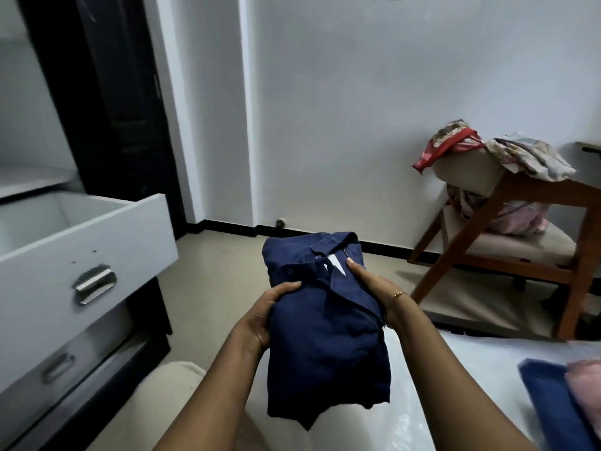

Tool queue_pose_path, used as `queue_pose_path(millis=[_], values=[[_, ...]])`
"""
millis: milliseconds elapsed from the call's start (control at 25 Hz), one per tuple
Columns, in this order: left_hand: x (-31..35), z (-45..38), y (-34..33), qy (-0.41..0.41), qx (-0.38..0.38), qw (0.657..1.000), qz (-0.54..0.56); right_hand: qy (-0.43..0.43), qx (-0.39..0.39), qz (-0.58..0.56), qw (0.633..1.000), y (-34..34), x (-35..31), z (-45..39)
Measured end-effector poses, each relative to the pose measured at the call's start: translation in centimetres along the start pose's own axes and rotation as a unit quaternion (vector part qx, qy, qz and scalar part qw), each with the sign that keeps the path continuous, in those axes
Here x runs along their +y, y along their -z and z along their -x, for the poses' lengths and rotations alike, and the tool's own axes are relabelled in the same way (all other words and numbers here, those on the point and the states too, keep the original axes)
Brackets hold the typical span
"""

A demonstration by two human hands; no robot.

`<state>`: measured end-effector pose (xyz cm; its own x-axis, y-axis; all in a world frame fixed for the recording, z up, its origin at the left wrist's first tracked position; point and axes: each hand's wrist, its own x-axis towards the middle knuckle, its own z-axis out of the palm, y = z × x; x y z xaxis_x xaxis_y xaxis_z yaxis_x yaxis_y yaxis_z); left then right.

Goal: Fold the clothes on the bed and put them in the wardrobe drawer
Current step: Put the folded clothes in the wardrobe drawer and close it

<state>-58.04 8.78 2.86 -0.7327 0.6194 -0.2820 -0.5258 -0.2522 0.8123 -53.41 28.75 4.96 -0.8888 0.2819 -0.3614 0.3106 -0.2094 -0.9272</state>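
Observation:
A folded navy blue collared shirt is held up in the air in front of me, collar pointing away. My left hand grips its left edge, thumb on top. My right hand, with a thin bracelet at the wrist, grips the right edge near the collar. The white wardrobe drawer stands pulled open at the left; the part of its inside that shows holds nothing. The bed, covered in clear plastic, lies at the lower right under my arms.
A second drawer below is shut. A blue cloth and a pink one lie on the bed at the far right. Wooden chairs piled with clothes stand against the wall at right. Beige floor lies between drawer and chairs.

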Motion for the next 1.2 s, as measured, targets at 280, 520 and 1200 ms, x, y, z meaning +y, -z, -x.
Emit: queue_pose_path(millis=[280,520,1200], values=[[11.1,4.1,7.1,-0.174,0.107,0.968,0.142,0.0,-0.125,-0.115,0.986,-12.5,-6.2,-5.1],[19.7,8.1,11.9,-0.349,0.142,0.893,0.245,-0.073,-0.218,-0.279,0.932,-26.2,-4.6,-4.1],[29.4,17.9,34.7,-0.526,0.421,0.656,0.34,0.073,-0.366,0.099,0.923,-56.5,-11.1,-15.5]])
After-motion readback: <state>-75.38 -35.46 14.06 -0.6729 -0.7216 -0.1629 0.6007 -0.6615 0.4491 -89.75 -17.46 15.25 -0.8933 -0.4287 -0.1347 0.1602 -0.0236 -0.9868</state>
